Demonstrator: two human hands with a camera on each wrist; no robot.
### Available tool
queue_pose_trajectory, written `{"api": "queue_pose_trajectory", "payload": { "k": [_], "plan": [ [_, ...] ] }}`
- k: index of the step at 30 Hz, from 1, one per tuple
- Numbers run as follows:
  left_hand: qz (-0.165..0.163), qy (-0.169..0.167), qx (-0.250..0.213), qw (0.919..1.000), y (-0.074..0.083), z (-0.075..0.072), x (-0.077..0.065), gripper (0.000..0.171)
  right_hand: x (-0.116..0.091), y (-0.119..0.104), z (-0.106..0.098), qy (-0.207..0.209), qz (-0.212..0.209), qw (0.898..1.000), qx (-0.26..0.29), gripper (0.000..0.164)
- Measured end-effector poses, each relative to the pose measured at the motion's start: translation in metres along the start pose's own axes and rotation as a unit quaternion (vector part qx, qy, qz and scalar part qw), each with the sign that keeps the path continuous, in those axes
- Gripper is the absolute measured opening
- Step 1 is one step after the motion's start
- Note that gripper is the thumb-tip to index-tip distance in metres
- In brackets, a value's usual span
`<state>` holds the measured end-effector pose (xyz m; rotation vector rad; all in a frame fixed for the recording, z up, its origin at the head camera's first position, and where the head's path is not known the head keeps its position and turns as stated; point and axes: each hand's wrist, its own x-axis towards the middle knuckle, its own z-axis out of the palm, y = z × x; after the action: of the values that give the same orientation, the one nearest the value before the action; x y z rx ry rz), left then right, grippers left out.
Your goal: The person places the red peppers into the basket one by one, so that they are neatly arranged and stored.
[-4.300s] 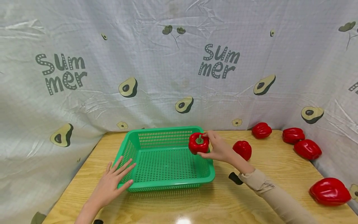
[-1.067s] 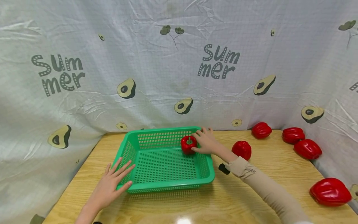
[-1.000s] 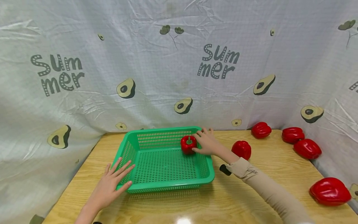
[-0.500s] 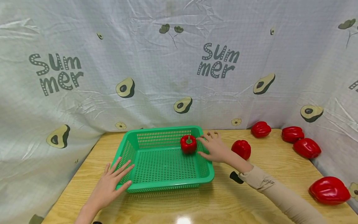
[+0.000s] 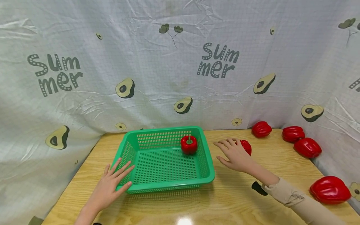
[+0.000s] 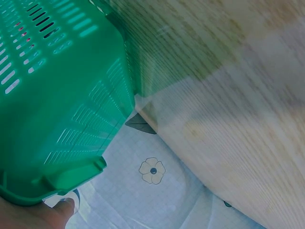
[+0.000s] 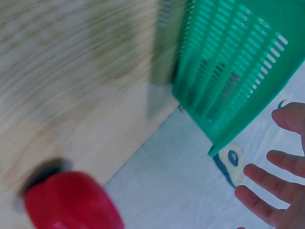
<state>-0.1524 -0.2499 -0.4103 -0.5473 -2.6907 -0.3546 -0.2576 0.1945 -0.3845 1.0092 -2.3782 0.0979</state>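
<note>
Basket pepper (image 5: pixel 189 145): standing stem-up inside the green basket (image 5: pixel 170 185), by its far right corner, near frame centre; best left as is.
Nearest loose pepper (image 5: pixel 246 147): on the counter (image 5: pixel 225 206), right of centre, partly hidden behind the right hand (image 5: pixel 236 156); likely the handiest to take.
Good grip: turn the wrist rightward, set fingers and thumb on opposite sides, squeeze lightly but surely to allow for slick-looking skin.
Good placing: lift clear of the basket's right rim, lower beside the basket pepper without knocking it over.
Right hand pose: back upward, fingers spread and slightly bent toward the left, thumb apart, holding nothing; beige sleeve (image 5: pixel 295 195) slanting in from lower right.
Left hand (image 5: pixel 108 189) pose: at lower left, fingers nearly straight and fanned over the basket's near left corner, gripping nothing; useful there for steadying.
</note>
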Motion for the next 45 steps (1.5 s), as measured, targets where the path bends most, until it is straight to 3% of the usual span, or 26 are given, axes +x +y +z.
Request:
{"api": "queue_pose_trajectory", "payload": {
  "k": [15, 21, 25, 29, 34, 45],
  "plan": [
    [-0.002, 0.001, -0.003, 1.0, -0.002, -0.002, 0.0, 0.055, -0.038, 0.044, 0.004, -0.01, -0.018, 0.999, -0.027, 0.044],
    [-0.002, 0.003, -0.001, 1.0, -0.001, -0.001, 0.0, 0.055, -0.044, 0.059, 0.011, -0.021, -0.023, 0.999, -0.045, 0.056],
    [-0.001, 0.005, 0.0, 1.0, 0.0, -0.001, 0.0, 0.055, -0.047, 0.067, 0.012, -0.052, -0.014, 0.997, -0.056, 0.06],
    [0.001, 0.008, -0.001, 1.0, 0.0, -0.001, 0.0, 0.055, -0.046, 0.073, 0.014, -0.101, -0.009, 0.992, -0.075, 0.067],
    [0.002, 0.011, 0.0, 0.9999, -0.001, 0.0, 0.0, 0.055, -0.043, 0.078, 0.017, -0.143, -0.034, 0.983, -0.112, 0.076],
    [0.0, 0.009, 0.001, 1.0, 0.0, 0.0, 0.0, 0.055, -0.03, 0.079, 0.026, -0.213, -0.075, 0.958, -0.178, 0.069]
  ]
}}
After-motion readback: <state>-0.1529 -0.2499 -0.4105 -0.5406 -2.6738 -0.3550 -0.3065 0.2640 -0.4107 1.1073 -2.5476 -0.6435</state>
